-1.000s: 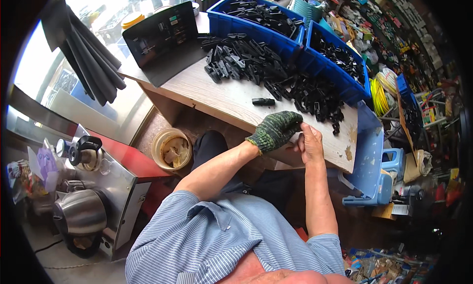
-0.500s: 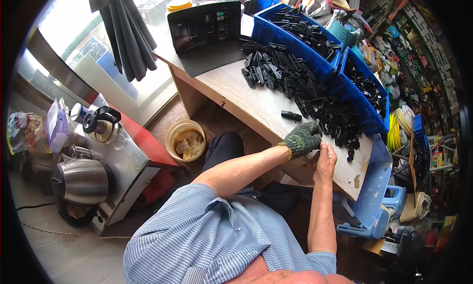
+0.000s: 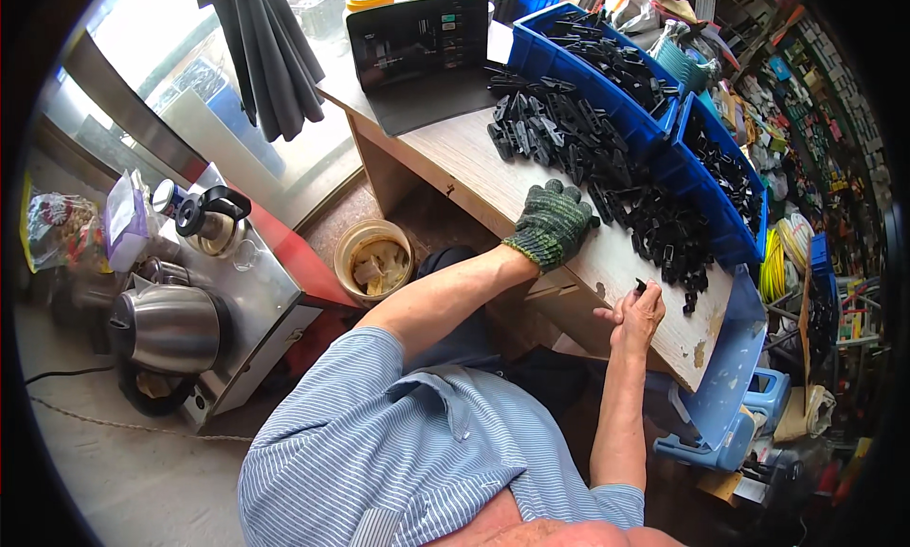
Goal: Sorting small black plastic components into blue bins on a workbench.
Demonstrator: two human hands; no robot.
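Note:
My left hand [image 3: 553, 227], in a dark green knitted glove, is over the table [image 3: 621, 267] near its front edge. Its fingers curl down onto a black plastic part [image 3: 594, 222], of which only an end shows beside the glove. Lower right, my bare right hand [image 3: 639, 315] pinches a small black plastic part [image 3: 641, 286]; its dark tip sticks up past the fingers. Beyond my left hand lies a heap of long black clip-like parts [image 3: 540, 135]. A second heap, of smaller black parts [image 3: 669, 234], lies beyond my right hand.
Blue bins [image 3: 607, 100] of black parts line the table's far side. A tablet in a dark case [image 3: 422, 49] stands at the far left. A waste bucket [image 3: 343, 253] is on the floor, and a steel kettle [image 3: 175, 329] is on a cabinet. A blue chair [image 3: 730, 357] adjoins the table's right end.
My hands, close together before, have moved apart. The left went up and left to where a single black part lay on the table; the right now shows a small black part in its fingers.

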